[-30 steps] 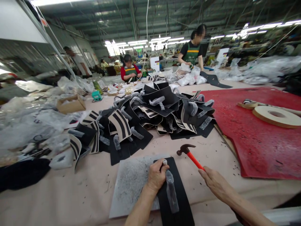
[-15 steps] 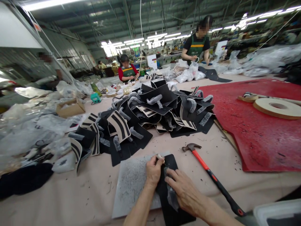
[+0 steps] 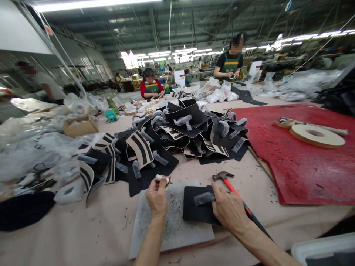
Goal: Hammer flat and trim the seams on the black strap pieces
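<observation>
1. Black panel (image 3: 191, 214), lower centre of the frame, overlaps the right side of a pale grey board (image 3: 149, 232); whether it rests flat there or is slightly lifted, I cannot tell. A plastic-wrapped strip (image 3: 202, 198) runs across its face.
2. The right grip (image 3: 229, 207) is closed on the panel's right-hand end, its fingers covering one end of the strip.
3. The left grip (image 3: 157, 197), above the board's upper left part, pinches a small white-handled tool (image 3: 162, 178) between thumb and fingers, its thin tip pointing right.
4. A hammer (image 3: 232, 187) with a red and black handle lies on the worktop (image 3: 91, 232) just beside the right grip, its head towards the top of the frame; part of the handle is hidden.
5. In the middle of the frame is a heap of panels (image 3: 180, 111), many with wrapped strips, some showing striped cream-and-black faces.
6. At the right, a red sheet (image 3: 302, 177) carries a roll of tape (image 3: 332, 139).
7. Plastic bags (image 3: 30, 147) and a cardboard box (image 3: 79, 126) crowd the left side.
8. Two co-workers in green aprons, one at upper centre (image 3: 151, 88), one at upper right (image 3: 230, 64), work farther back.
</observation>
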`<state>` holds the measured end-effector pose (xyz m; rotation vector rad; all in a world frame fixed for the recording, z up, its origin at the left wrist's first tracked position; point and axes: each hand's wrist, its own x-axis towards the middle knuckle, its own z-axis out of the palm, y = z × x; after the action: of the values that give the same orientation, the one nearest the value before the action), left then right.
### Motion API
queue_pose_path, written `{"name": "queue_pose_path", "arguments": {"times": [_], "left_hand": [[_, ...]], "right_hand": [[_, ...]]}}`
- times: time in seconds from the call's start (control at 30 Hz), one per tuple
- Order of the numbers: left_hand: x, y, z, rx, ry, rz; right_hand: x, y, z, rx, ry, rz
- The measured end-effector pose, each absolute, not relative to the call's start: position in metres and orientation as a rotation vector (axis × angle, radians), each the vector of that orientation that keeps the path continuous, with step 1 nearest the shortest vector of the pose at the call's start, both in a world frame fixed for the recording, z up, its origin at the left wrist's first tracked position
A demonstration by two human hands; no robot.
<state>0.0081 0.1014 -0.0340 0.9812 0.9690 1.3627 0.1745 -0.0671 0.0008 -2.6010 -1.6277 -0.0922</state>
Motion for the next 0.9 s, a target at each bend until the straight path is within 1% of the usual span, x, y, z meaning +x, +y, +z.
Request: {"name": "queue_pose_path", "arguments": {"times": [0.13,0.2,0.3,0.47,0.6,0.73,0.9], "left_hand": [[0.007,0.093,-0.033,1.206,0.999,1.256],[0.014,0.082,-0.038,1.297,0.972,1.175],[0.027,0.069,-0.045,1.406,0.944,1.105],[0.041,0.07,-0.054,1.544,0.939,1.01],[0.047,0.078,-0.067,1.505,0.945,0.883],[0.054,0.08,-0.072,1.435,0.938,0.889],[0.066,0.08,-0.073,1.382,0.916,0.884]], "right_hand": [[0.155,-0.073,-0.004,-2.572,-1.436,0.294],[0.147,-0.074,-0.007,-2.519,-1.334,0.396],[0.141,-0.071,-0.008,-2.485,-1.216,0.387],[0.131,-0.066,-0.019,-2.395,-1.201,0.363],[0.123,-0.066,-0.031,-2.378,-1.272,0.459],[0.125,-0.064,-0.031,-2.429,-1.336,0.592],[0.127,-0.059,-0.032,-2.371,-1.347,0.703]]}}
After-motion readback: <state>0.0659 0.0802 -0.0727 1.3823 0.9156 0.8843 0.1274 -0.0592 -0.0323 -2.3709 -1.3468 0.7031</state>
